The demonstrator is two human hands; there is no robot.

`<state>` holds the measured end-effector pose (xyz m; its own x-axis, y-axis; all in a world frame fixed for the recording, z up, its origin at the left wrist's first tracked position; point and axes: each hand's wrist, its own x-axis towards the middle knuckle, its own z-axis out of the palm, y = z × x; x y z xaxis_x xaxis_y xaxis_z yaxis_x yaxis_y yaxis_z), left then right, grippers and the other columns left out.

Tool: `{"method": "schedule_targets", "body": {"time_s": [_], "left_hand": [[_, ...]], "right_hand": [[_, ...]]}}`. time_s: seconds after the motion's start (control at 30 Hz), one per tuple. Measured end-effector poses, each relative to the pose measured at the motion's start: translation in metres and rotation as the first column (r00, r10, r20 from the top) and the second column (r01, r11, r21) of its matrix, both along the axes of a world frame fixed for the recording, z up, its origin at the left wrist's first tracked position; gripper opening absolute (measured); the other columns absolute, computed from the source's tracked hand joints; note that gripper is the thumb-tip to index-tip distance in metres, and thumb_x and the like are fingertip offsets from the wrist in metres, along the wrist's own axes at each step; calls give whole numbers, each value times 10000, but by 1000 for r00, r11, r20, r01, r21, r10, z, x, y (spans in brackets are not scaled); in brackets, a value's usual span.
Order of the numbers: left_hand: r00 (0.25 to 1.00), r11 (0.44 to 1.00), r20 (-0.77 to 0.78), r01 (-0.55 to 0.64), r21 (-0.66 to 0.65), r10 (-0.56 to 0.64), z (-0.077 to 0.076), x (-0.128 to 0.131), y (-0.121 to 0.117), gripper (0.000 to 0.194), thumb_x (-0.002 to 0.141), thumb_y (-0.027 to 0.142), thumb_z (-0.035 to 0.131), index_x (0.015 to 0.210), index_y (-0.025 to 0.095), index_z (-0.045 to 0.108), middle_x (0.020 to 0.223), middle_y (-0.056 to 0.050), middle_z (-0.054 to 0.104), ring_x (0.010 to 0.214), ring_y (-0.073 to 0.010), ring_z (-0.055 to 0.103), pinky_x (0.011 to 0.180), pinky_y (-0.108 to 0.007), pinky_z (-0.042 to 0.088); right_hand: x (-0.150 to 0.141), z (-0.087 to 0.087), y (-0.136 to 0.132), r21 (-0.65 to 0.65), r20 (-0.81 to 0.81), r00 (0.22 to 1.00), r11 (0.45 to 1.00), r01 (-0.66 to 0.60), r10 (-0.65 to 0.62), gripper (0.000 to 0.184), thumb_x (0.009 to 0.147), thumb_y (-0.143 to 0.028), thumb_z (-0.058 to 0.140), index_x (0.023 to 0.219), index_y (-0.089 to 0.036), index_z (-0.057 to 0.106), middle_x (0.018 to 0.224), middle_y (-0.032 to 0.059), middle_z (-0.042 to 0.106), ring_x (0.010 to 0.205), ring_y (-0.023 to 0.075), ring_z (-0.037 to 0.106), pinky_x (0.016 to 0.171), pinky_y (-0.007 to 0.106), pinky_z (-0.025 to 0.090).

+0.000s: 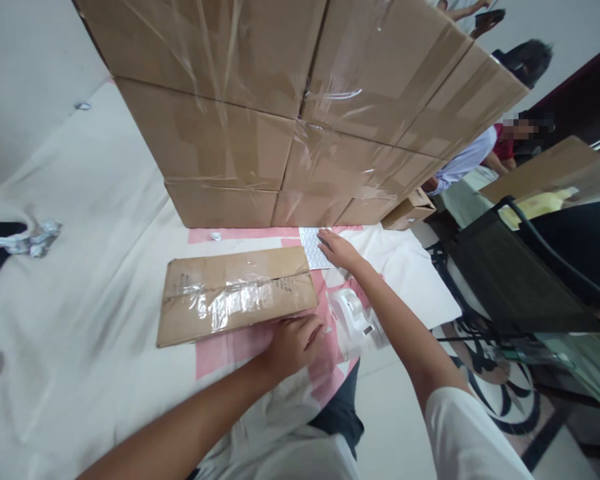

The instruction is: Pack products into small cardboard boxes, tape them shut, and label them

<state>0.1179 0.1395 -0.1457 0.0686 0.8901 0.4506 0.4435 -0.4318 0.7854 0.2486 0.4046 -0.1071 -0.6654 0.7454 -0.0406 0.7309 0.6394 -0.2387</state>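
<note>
A flat cardboard box (pixel 235 293), sealed with clear tape, lies on the white cloth in front of me. My left hand (pixel 294 341) rests at its near right corner, fingers curled against the edge. My right hand (pixel 337 249) reaches further away, its fingers stretched flat on a white sheet of small labels (pixel 312 248). A white tape dispenser (pixel 353 317) lies between my two forearms, beside the box's right end.
A tall stack of taped cardboard cartons (pixel 290 107) stands just behind the label sheet. Crumpled foil (pixel 30 240) lies far left. Other people (pixel 485 157) sit behind the stack at right. A dark chair (pixel 520 280) and a small box (pixel 410 208) stand to the right.
</note>
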Motion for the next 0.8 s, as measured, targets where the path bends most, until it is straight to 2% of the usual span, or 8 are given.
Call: {"method": "schedule_targets", "body": {"time_s": [0.13,0.2,0.27,0.37,0.43,0.57,0.67,0.8], "left_hand": [[998,998,48,-38,-59,41,4,-2,0,211,1025,225,472,901,196,641,745,9,724,645,-130,689,636,-240,468],[997,996,62,-37,-84,43,6,-3,0,228,1039,234,454,905,197,635,755,8,726,648,-126,686,638,-232,472],[995,995,90,-22,-101,31,9,-5,-1,237,1047,255,450,908,199,635,786,2,732,687,-129,693,679,-233,491],[991,993,131,14,-120,2,11,-8,-2,250,1050,275,452,895,198,633,797,-3,723,724,-135,687,717,-242,499],[991,992,137,30,-124,-13,11,-10,-2,258,1049,274,448,877,198,624,766,1,701,704,-131,668,697,-241,487],[994,993,113,9,-114,4,10,-10,-2,241,1048,293,467,892,194,622,755,4,683,693,-122,650,658,-229,471],[997,997,73,-4,-82,10,12,-6,-3,211,1040,314,506,907,194,617,715,17,661,627,-107,610,604,-217,458],[983,982,-179,78,171,-47,36,-14,-18,104,988,244,603,892,204,591,659,32,615,558,-106,535,575,-247,410]], "right_hand": [[13,32,-36,-21,-300,949,995,99,-100,401,984,-288,505,1338,-176,656,1449,155,636,1387,279,577,1158,481,461],[22,52,-79,-117,-524,840,989,90,-138,331,986,-371,572,1252,-223,701,1328,110,710,1275,261,648,1049,445,537],[29,65,-130,-207,-587,797,978,22,-142,269,989,-371,598,1180,-233,728,1257,98,727,1219,246,664,953,394,567],[31,66,-197,-268,-627,753,963,34,-201,160,951,-318,676,1056,-214,736,1065,92,746,985,214,697,823,345,563],[29,57,-222,-301,-631,736,952,58,-244,114,935,-294,700,1009,-209,715,954,69,725,846,183,667,745,317,536],[30,32,-237,-337,-661,704,941,30,-259,63,953,-197,630,974,-211,688,906,33,698,754,136,609,670,273,476],[34,20,-236,-341,-716,622,936,82,-316,70,935,-165,627,942,-210,680,889,19,695,699,115,578,621,253,440],[25,19,-231,-375,-782,440,897,235,-442,93,909,-141,607,905,-208,672,854,8,681,634,100,558,581,241,430]]}}
